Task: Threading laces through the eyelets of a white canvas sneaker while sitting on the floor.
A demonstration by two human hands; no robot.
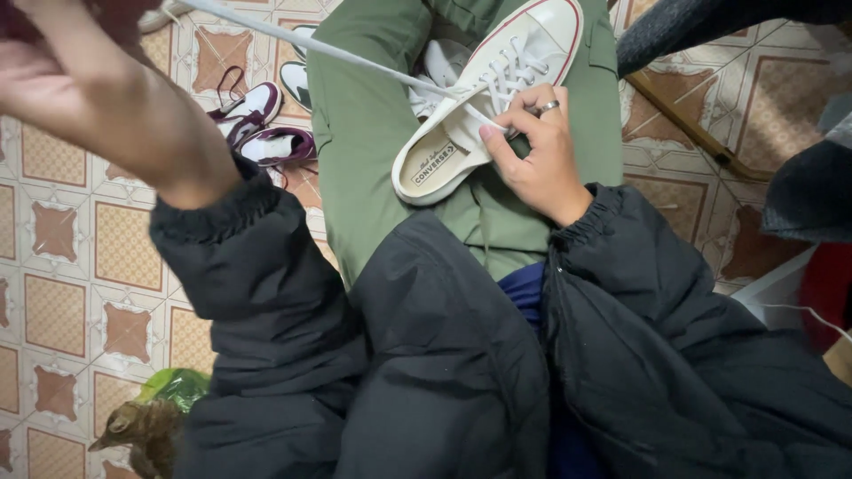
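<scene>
A white canvas sneaker (pixel 484 98) lies on my lap, across my green trousers (pixel 364 124), its opening toward me. My right hand (pixel 537 155), a ring on one finger, grips the sneaker's side by the eyelets. A white shoelace (pixel 328 49) runs taut from the eyelets up and to the left. My left hand (pixel 71 80) is raised at the upper left, blurred and close to the camera. It holds the lace's far end, though the grip itself lies at the frame's edge. Black puffy jacket sleeves cover both arms.
A pair of purple-and-white sneakers (pixel 262 124) sits on the patterned tile floor (pixel 62 293) to the left. Another white shoe (pixel 297 75) lies behind my knee. A small brown animal (pixel 138 435) and a green bag (pixel 177 386) are at the lower left. Dark clothing lies at right.
</scene>
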